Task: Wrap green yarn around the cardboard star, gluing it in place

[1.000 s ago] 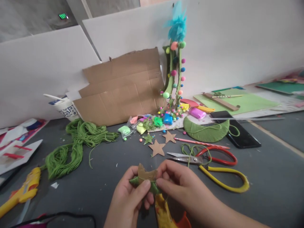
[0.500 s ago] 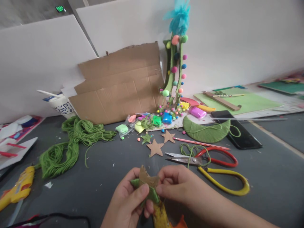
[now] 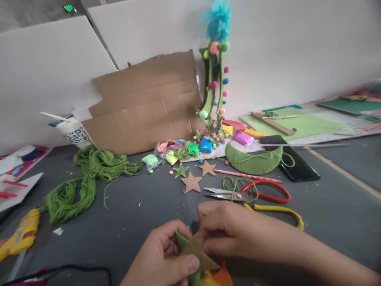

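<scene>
At the bottom middle, my left hand [image 3: 166, 254] grips a cardboard star [image 3: 196, 248] partly wrapped in green yarn, its thumb pressed on the brown face. My right hand [image 3: 220, 228] is closed at the star's right edge, fingertips bent in; whatever they pinch is hidden. Just under the star shows part of a yellow and orange object [image 3: 222, 276]. Beyond my hands lie two bare cardboard stars [image 3: 191, 182] and a small green-wrapped star [image 3: 180, 171]. Scissors [image 3: 238, 196] with red and yellow handles rest beside my right hand, a loose green strand over them.
Green yarn [image 3: 86, 174] and a yellow glue gun [image 3: 22, 234] lie left. Behind stand a cardboard sheet [image 3: 143, 115] and a pompom-covered green stand [image 3: 222, 87]. A green crescent [image 3: 256, 159], a pencil [image 3: 247, 174] and a black phone [image 3: 297, 167] lie right.
Both hands have moved lower with the star, which has turned so more brown cardboard faces up. My right hand now lies over its right side. The view has shifted slightly.
</scene>
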Demonstrator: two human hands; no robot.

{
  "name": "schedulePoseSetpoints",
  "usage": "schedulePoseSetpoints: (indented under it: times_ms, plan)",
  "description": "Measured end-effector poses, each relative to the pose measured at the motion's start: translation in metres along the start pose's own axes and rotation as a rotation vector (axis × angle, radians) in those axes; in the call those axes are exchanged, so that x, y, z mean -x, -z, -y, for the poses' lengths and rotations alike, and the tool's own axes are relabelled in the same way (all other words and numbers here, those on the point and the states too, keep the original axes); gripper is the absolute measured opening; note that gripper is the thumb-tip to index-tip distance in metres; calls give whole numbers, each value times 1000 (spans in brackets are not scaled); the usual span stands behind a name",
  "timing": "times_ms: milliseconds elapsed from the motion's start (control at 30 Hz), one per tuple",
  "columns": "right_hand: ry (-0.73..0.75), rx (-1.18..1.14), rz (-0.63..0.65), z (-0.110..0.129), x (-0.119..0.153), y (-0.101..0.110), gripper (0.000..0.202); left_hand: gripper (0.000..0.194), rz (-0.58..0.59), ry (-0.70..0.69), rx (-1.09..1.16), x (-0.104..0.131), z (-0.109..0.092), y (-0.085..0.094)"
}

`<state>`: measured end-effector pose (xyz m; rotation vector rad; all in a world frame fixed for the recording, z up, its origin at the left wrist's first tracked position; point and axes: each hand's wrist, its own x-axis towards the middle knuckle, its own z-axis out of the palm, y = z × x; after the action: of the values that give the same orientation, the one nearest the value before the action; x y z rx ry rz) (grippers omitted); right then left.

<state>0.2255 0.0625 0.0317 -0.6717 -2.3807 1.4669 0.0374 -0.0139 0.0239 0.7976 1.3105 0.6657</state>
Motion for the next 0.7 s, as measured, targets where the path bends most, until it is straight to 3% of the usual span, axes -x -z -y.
schedulePoseSetpoints:
  times_ms: [167, 267, 400, 533, 633, 700]
  plan:
    - [-365, -379, 127, -7, -2, -3, 11, 12, -43, -9, -199, 0, -4, -6]
    - [-497, -585, 85, -13, -4, -10, 9, 10, -96, -49, -218, 0, -3, -6]
    - [-494, -616, -53, -15, -6, -15, 11, 10, -246, -167, -299, -2, 0, -4]
    - [-476, -541, -185, -8, -10, -19, 10, 13, -323, -190, -389, -4, 1, -3]
    - [-429, -308, -297, 0, -11, -27, 11, 14, -370, -211, -372, -4, 0, -3]
    - [-315, -99, -381, 5, -9, -33, 16, 14, -356, -201, -321, -4, 0, -4]
